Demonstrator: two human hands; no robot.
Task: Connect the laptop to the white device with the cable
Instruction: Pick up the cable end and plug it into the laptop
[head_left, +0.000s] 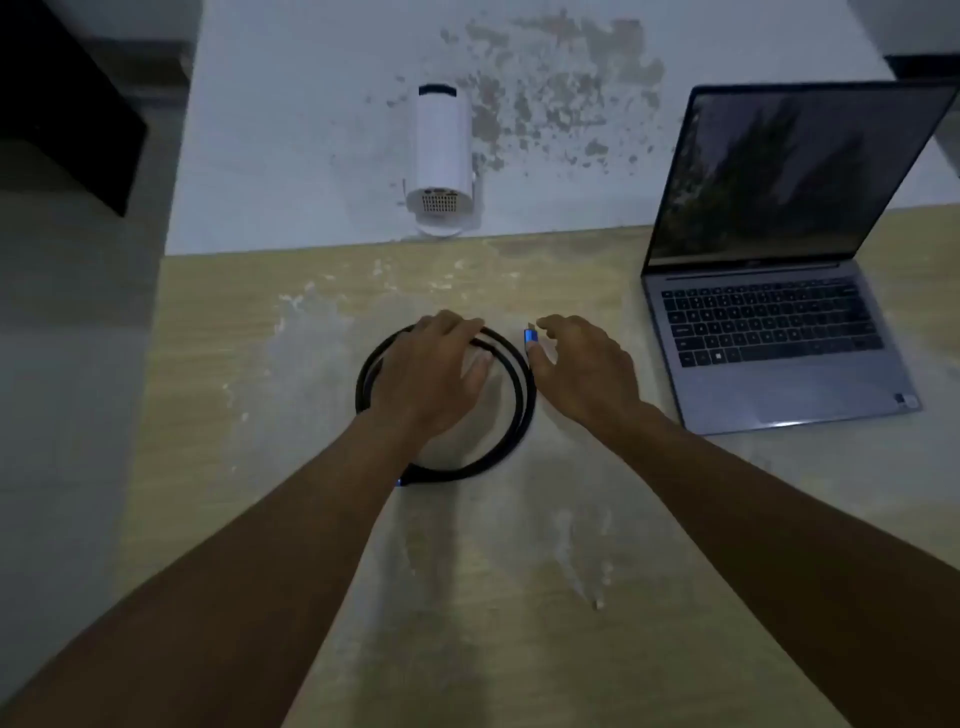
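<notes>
The desk (249, 519) carries everything, its near part wood-coloured and its far part white and flaked. An open laptop (779, 332) sits to the right of the cable, its screen dim. The white device (444, 150) lies beyond the cable, on the white part. The black cable (511, 415) rests coiled in a ring. The left hand (436, 374) lies spread open over the coil, touching its far edge. The right hand (582, 369) is open just right of the coil, fingers beside the blue plug (529, 336).

Both open hands over coiled cable (511, 415), laptop (779, 291) at right
</notes>
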